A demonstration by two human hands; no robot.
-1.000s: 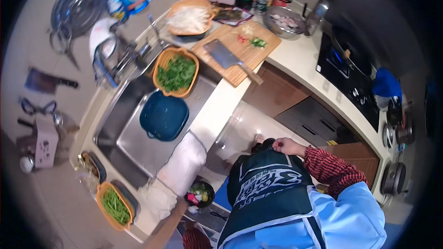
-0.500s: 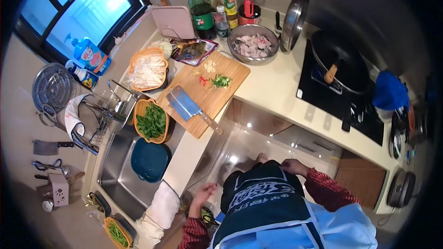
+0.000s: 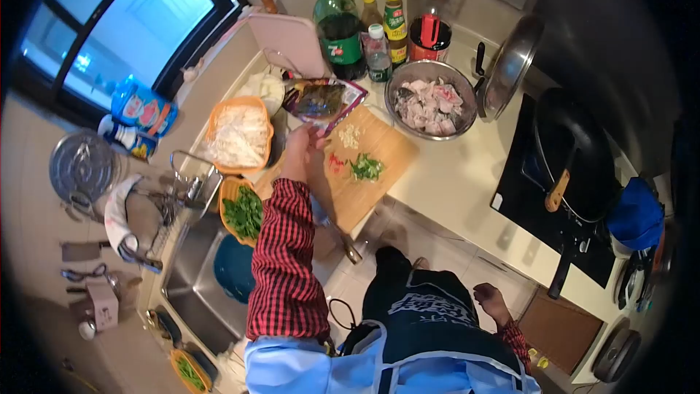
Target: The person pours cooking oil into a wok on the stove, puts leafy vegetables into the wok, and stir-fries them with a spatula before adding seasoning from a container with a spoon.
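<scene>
Bag lies at far edge of board, just beyond left hand; right hand well apart; both part-curled, hold unclear

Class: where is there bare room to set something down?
Bare counter lies between the chopping board, steel bowl and hob. The chopping board's right corner, beyond the chopped greens, is free too. Crowded: the back corner, with bottles and a pink board; also around the left hand, near the packet.

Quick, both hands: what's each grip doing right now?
Left hand: near the packet; whether it holds anything can't be told.
Right hand: loosely open, nothing visible in it.
</scene>
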